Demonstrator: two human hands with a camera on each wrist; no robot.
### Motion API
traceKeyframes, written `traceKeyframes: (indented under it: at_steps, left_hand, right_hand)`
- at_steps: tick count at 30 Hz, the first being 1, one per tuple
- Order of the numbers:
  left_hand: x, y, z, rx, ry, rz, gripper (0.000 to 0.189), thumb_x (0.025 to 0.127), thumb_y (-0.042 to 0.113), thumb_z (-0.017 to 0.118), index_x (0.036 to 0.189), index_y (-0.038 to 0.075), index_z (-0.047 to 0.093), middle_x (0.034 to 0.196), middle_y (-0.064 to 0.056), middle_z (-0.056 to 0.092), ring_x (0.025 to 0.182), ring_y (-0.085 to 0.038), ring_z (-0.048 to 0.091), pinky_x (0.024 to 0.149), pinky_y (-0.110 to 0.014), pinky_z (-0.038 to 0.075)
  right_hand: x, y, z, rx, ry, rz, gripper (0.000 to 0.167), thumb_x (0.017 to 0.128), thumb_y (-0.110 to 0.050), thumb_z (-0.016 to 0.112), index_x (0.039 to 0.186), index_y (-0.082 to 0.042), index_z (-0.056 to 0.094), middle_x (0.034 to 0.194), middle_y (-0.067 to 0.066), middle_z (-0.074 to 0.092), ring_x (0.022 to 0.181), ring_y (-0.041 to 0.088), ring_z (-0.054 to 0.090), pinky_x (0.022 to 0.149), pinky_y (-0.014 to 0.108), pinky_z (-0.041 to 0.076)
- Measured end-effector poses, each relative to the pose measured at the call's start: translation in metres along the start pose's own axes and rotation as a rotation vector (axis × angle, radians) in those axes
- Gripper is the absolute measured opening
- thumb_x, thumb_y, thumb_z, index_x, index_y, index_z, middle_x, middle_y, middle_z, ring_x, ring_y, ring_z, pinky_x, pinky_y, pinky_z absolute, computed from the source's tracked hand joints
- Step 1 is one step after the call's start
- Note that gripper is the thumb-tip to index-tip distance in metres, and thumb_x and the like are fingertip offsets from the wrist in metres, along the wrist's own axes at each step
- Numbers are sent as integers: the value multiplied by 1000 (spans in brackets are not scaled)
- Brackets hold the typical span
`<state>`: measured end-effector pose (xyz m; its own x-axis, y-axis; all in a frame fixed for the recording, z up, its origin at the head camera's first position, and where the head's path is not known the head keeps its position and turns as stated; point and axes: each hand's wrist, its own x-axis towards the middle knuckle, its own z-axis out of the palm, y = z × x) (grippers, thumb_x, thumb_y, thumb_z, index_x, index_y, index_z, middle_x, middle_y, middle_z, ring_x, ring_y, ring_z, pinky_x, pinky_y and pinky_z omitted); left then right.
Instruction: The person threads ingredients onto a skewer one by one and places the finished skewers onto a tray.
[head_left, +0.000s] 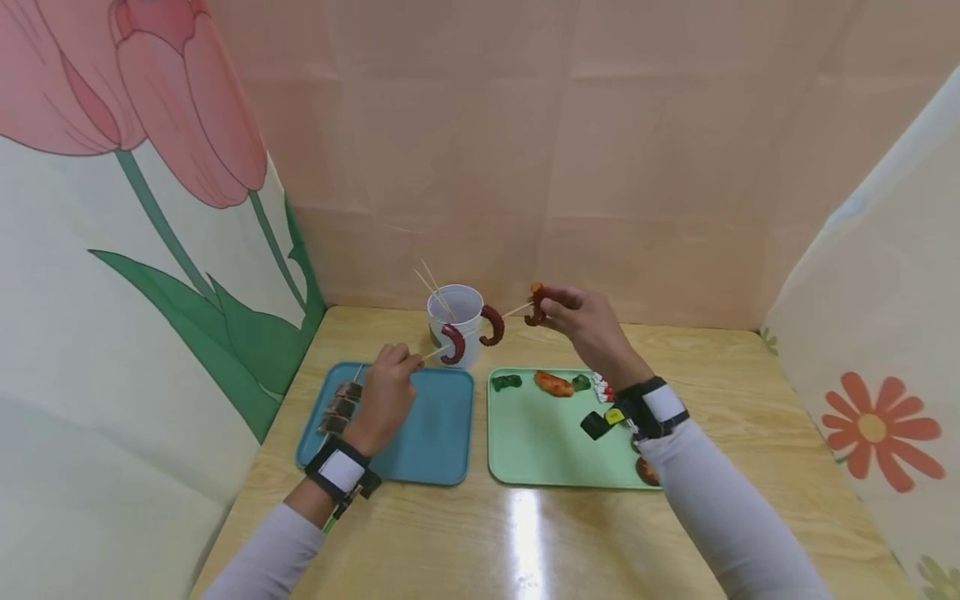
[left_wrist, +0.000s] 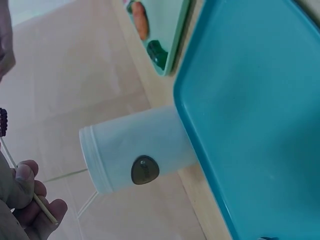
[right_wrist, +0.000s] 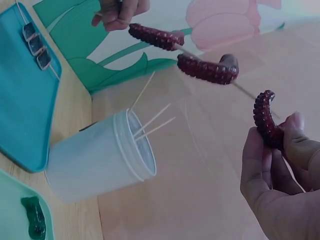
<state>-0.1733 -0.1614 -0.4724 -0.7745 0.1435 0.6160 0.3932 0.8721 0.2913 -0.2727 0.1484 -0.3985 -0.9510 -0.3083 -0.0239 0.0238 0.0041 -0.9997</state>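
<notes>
My left hand [head_left: 384, 400] grips the lower end of a thin wooden skewer [head_left: 517, 309], which slants up to the right. Two dark red, curved octopus tentacle pieces with rows of suckers are threaded on it, one [right_wrist: 155, 37] nearer the left hand and another [right_wrist: 207, 69] midway. With thumb and fingers, my right hand [head_left: 592, 329] pinches a third tentacle piece [right_wrist: 268, 120] at the skewer's far end. The skewer meets this piece in the right wrist view; fingers cover part of it.
Behind the trays stands a white bucket [head_left: 442, 315] with several bare skewers inside. The blue tray [head_left: 427, 433] at left bears a skewer of dark square pieces [head_left: 341, 407]. On the green tray [head_left: 536, 437] lie green pieces, an orange-brown piece [head_left: 553, 383] and round reddish slices.
</notes>
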Motion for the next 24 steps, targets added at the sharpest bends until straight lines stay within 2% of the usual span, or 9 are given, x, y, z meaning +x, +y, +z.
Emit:
traceKeyframes:
  at_steps: [6,9,13,18,22,24]
  left_hand:
    - [-1,2,3,19,13,5,25,80,-19,69,94,-1,80,81,-7,58,76,-20,54,62,-29,53]
    - [0,3,3,25,12,7,24,81,-17,70,95,-1,80,81,-7,58,76,-20,54,62,-29,53]
    - [1,5,3,31,22,20,24,80,-17,70,96,-1,80,81,-6,57,76,-20,54,62,-29,53]
    - [5,9,5,29,46,41,21,80,-17,70,93,-2,79,80,-5,57,76,-21,55,61,-31,53]
    - [8,10,6,33,59,55,15,83,-13,72,91,-3,79,76,-5,54,74,-21,54,59,-30,51]
    - [7,10,6,38,66,57,15,80,-14,73,90,-3,79,75,-5,52,72,-21,53,58,-30,49]
  right_hand:
    - [-2,-4,7,-51,-34,-47,41,99,-16,65,137,-1,62,121,12,70,101,20,73,100,33,56]
    - [-2,-6,9,-88,-34,-56,37,99,-16,65,133,-3,64,120,12,70,100,19,74,98,29,56]
    - [-2,-9,9,-99,-31,-44,37,97,-16,68,132,-3,65,124,16,69,99,20,74,95,25,57]
    - [-1,-9,11,-122,-7,-24,36,94,-21,72,127,-6,70,123,12,71,102,22,72,96,25,56]
    - [-1,-5,13,-106,21,-6,37,93,-23,74,125,-4,71,121,10,71,106,25,70,101,30,55]
    - [-2,-2,15,-103,27,10,37,92,-24,75,123,-5,72,120,9,72,107,26,70,105,34,53]
